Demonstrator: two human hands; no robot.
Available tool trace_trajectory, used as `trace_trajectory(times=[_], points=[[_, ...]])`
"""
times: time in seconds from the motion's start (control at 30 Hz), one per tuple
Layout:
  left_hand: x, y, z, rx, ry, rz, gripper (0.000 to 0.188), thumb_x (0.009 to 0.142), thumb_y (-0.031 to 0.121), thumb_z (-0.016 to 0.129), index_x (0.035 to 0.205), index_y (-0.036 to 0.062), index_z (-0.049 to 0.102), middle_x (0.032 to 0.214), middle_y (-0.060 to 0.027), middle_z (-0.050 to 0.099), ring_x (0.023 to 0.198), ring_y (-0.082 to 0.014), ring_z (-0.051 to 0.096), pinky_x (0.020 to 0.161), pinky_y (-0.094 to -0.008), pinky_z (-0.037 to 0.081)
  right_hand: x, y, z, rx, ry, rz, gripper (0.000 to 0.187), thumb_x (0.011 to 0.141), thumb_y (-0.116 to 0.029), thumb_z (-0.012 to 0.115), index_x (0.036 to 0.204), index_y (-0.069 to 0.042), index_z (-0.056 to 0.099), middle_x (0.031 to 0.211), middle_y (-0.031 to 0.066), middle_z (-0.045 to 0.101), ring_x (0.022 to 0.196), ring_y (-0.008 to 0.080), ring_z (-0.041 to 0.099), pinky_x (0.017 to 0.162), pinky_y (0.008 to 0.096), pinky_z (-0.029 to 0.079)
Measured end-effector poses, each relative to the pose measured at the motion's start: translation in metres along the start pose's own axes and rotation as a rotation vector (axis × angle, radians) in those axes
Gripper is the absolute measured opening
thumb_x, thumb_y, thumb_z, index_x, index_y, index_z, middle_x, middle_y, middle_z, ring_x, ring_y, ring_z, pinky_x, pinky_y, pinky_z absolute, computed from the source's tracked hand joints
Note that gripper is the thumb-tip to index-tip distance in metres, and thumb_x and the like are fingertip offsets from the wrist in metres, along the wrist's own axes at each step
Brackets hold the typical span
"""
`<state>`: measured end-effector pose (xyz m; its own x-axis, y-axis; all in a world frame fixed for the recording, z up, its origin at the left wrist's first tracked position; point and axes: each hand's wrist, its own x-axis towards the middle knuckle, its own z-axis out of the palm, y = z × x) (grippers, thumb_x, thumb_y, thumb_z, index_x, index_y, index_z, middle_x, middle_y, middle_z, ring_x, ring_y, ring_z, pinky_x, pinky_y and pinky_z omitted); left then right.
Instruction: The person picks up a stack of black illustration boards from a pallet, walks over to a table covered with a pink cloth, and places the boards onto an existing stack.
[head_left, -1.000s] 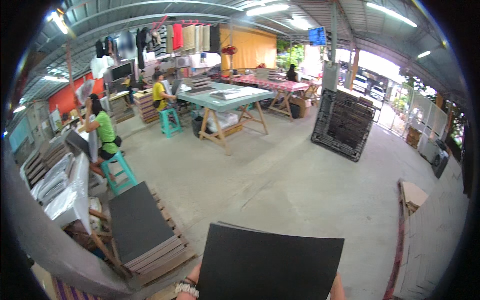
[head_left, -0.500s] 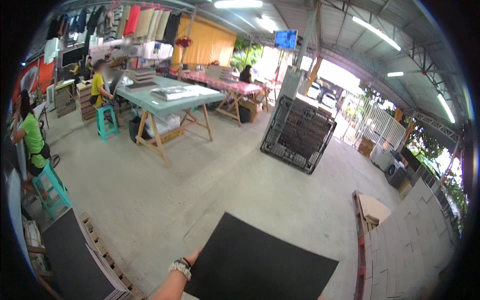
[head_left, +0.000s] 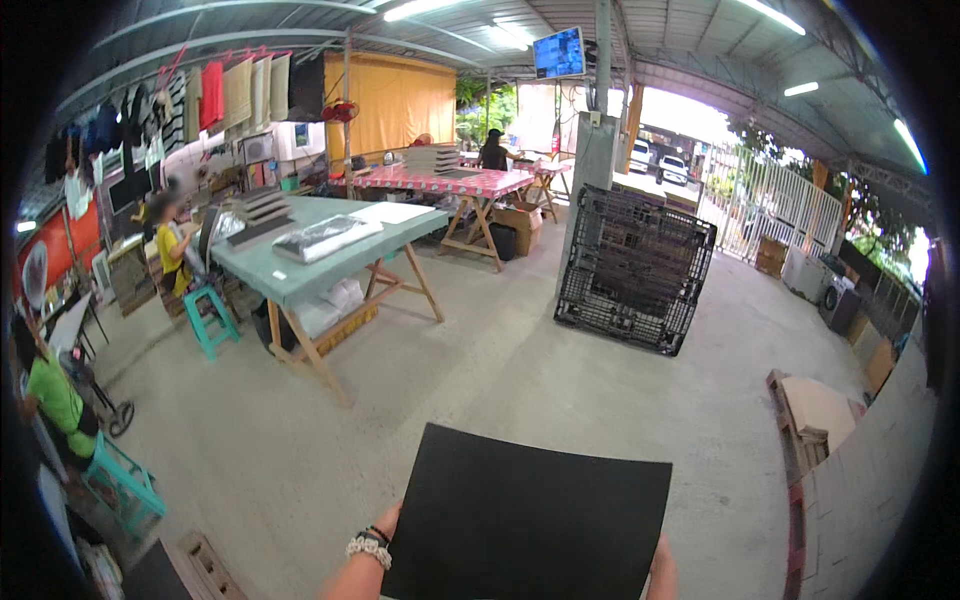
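Observation:
A large black rectangular board (head_left: pixel 530 515) spans the lower middle of the head view, its flat face turned up. My left hand (head_left: pixel 386 524), with a white beaded bracelet and a dark band at the wrist, is closed on the board's left edge. At the opposite edge my right hand (head_left: pixel 662 568) grips it low on the right, partly cut off by the frame. The fingers beneath the board are hidden. Whether it is one sheet or several, I cannot tell.
Ahead on the left stands a green-topped trestle table (head_left: pixel 330 225). Black plastic pallets (head_left: pixel 640 270) lean by a post. Stacked grey boards (head_left: pixel 860 520) line the right. At left, a person in green (head_left: pixel 60 400) sits on a teal stool (head_left: pixel 120 485); a person in yellow (head_left: pixel 172 250) is farther back.
My view has shifted forward and levelled. The board now sits straighter in front of me, and my right hand shows at its edge. The black stack at lower left has mostly slipped out of view.

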<state>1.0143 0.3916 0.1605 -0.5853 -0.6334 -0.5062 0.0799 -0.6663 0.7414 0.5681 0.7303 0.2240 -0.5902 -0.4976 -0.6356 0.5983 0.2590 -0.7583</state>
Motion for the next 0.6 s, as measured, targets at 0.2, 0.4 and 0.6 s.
trace_trajectory(times=[0.2, 0.4, 0.6], points=[[0.081, 0.080, -0.006, -0.237, 0.124, 0.191, 0.049, 0.096, 0.035, 0.033, 0.125, -0.0021, 0.048, 0.120, -0.0137, 0.056, 0.107, -0.0225, 0.055, 0.091, -0.0355, 0.045, 0.167, -0.105, 0.130, -0.017, -0.084, -0.119, 0.048, 0.095, -0.030, 0.032, 0.121, 0.006, 0.050, 0.109, 0.0186, 0.059, 0.094, 0.0311, 0.060, 0.082, 0.0391, 0.050], [0.193, 0.217, -0.052, -0.080, 0.181, 0.262, 0.045, 0.096, 0.032, 0.035, 0.119, -0.0030, 0.052, 0.113, -0.0134, 0.060, 0.101, -0.0227, 0.057, 0.090, -0.0371, 0.045, 0.314, -0.168, 0.289, -0.023, -0.243, 0.033, 0.050, 0.093, -0.034, 0.035, 0.121, 0.005, 0.050, 0.115, 0.0169, 0.058, 0.106, 0.0304, 0.055, 0.092, 0.0432, 0.044], [0.350, 0.344, -0.089, -0.200, 0.100, 0.169, 0.046, 0.095, 0.033, 0.037, 0.119, -0.0036, 0.052, 0.110, -0.0124, 0.061, 0.102, -0.0229, 0.056, 0.087, -0.0349, 0.046, 0.415, -0.240, 0.376, 0.052, -0.202, 0.005, 0.051, 0.092, -0.035, 0.032, 0.118, 0.002, 0.054, 0.110, 0.0141, 0.061, 0.098, 0.0336, 0.059, 0.087, 0.0454, 0.046]])
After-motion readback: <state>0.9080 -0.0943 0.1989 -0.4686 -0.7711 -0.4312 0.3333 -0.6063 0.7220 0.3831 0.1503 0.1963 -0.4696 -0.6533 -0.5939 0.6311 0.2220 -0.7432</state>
